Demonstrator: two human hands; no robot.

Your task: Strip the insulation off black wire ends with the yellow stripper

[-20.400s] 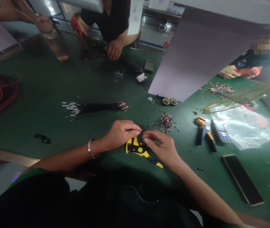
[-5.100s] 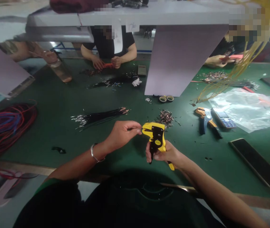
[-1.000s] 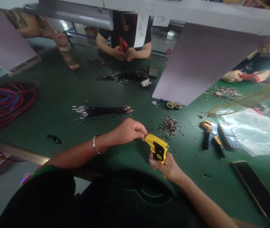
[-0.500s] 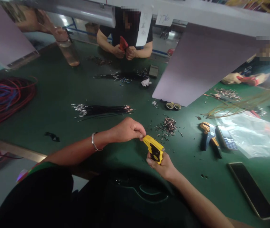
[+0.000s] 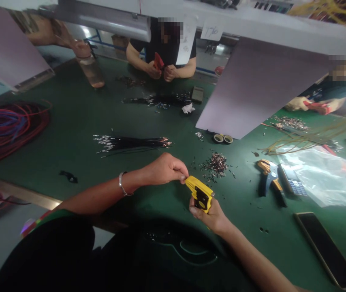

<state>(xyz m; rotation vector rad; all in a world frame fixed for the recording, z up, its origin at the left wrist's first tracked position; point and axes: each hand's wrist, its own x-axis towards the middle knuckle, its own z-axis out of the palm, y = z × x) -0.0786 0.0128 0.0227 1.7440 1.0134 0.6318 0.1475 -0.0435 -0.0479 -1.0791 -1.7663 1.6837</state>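
My right hand (image 5: 214,217) is wrapped round the grip of a yellow and black wire stripper (image 5: 202,194), whose nose points up and to the left. At that nose, my left hand (image 5: 168,168) has thumb and forefinger pinched together; what lies between them is too small to tell. Beyond my left hand lies a bundle of black wires (image 5: 133,142), with silvery ends on the left and coppery ends on the right. A pile of small dark and coppery bits (image 5: 217,163) sits just past the stripper.
On the right lie an orange and blue-grey hand tool (image 5: 270,176), a keypad phone (image 5: 293,179), a smartphone (image 5: 326,247) and a clear plastic bag (image 5: 327,174). Red and blue wire coils (image 5: 11,125) fill the left. A co-worker (image 5: 161,52) sits opposite, behind tape rolls (image 5: 223,138) and a divider (image 5: 252,85).
The whole scene has shifted slightly down and to the right in view. My hands and the wire stripper keep nearly the same pose, with the left fingers still at its nose.
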